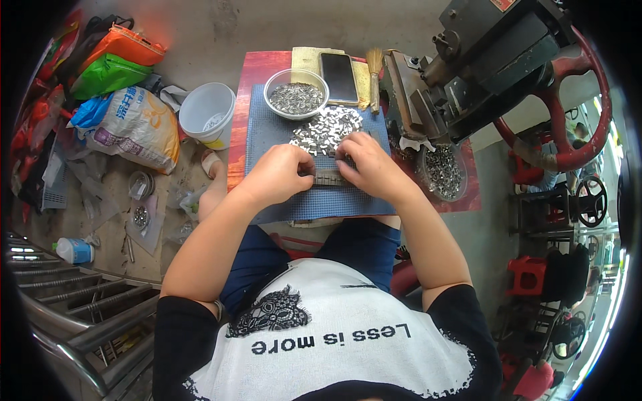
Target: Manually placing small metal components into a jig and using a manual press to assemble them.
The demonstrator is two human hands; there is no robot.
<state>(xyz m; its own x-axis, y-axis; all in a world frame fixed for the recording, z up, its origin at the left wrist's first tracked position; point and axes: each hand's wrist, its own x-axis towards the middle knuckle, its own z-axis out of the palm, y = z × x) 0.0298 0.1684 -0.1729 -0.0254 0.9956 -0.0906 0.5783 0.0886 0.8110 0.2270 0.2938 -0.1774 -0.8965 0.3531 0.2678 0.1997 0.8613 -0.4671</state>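
A narrow slotted metal bar [328,178] lies crosswise on a blue ribbed mat [281,212] in front of me. My left hand [279,172] is closed at its left end, thumb and fingertips against the bar. Over the right end, my right hand [369,167] has its fingers curled together; whatever is between them is too small or hidden to name. Just beyond both hands spreads a loose pile of small shiny metal pieces [328,131]. Behind it to the left stands a clear round bowl [269,107] filled with thin small metal parts [296,98].
A phone [340,77] lies on a yellow cloth [304,59] beside a small straw brush [374,70]. At right is a machine with a red handwheel [552,100], and a tub of metal parts [441,172] below it. A white bucket [207,110] and sacks [127,127] stand left.
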